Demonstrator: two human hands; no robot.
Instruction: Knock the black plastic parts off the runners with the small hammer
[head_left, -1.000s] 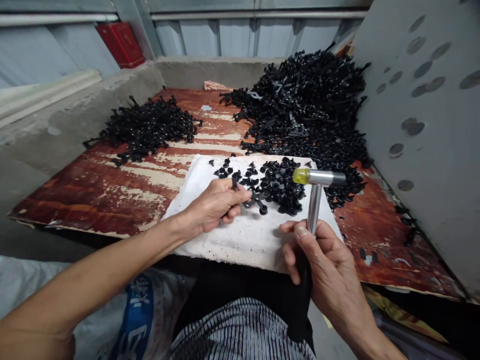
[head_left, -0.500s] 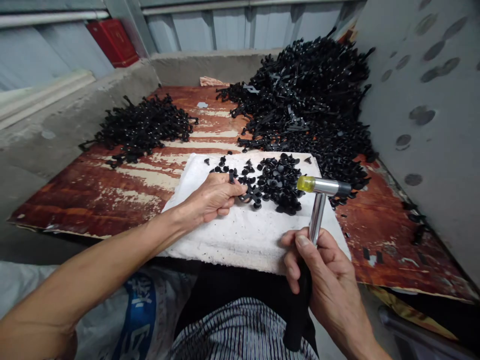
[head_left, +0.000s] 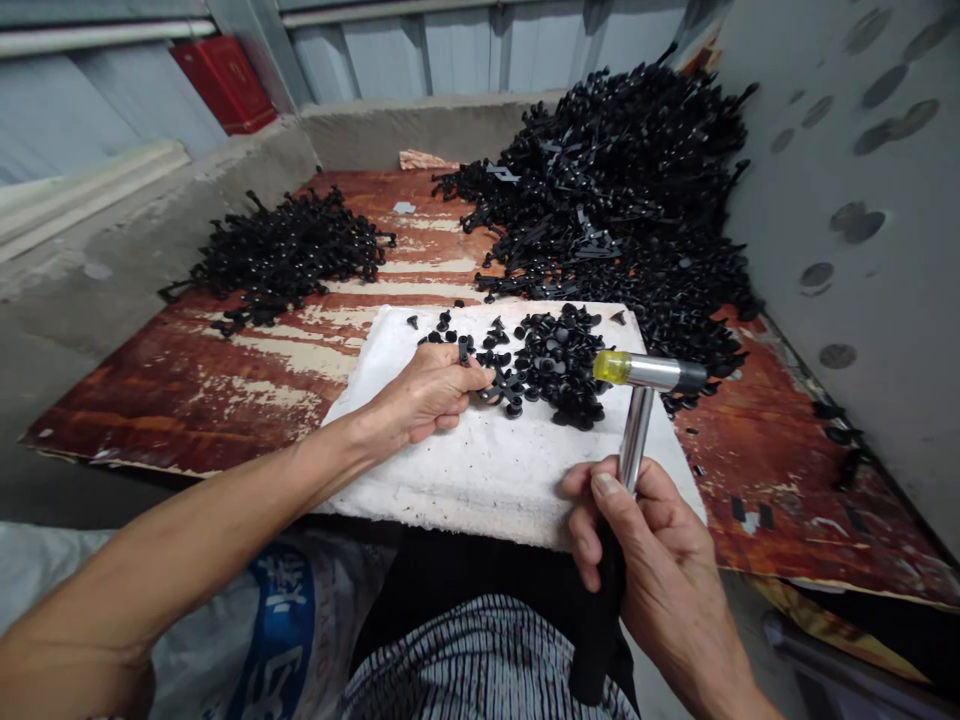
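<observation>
Black plastic fasteners point(head_left: 559, 365) lie in a loose cluster on a white padded cloth point(head_left: 480, 490), which covers part of a weathered red-brown plywood bench point(head_left: 225, 400); the left hand point(head_left: 427, 395) is half closed, its fingertips point(head_left: 484, 376) at a small black branched piece point(head_left: 506, 390) on the cluster's 9 o'clock side, though I cannot tell whether they pinch it; the right hand point(head_left: 645, 560) is closed round a steel hammer with a yellow tip point(head_left: 637, 372), well apart from the left, at the cluster's 5 o'clock; the hammer's handle stands upright, its head lying crosswise, yellow tip to 9 o'clock, just beside the cluster; bare cloth stretches between the hands at 6 o'clock; a large heap of black plastic parts point(head_left: 615, 180) rises at 12 o'clock, a smaller heap of black plastic parts point(head_left: 285, 250) at 10 o'clock.
</observation>
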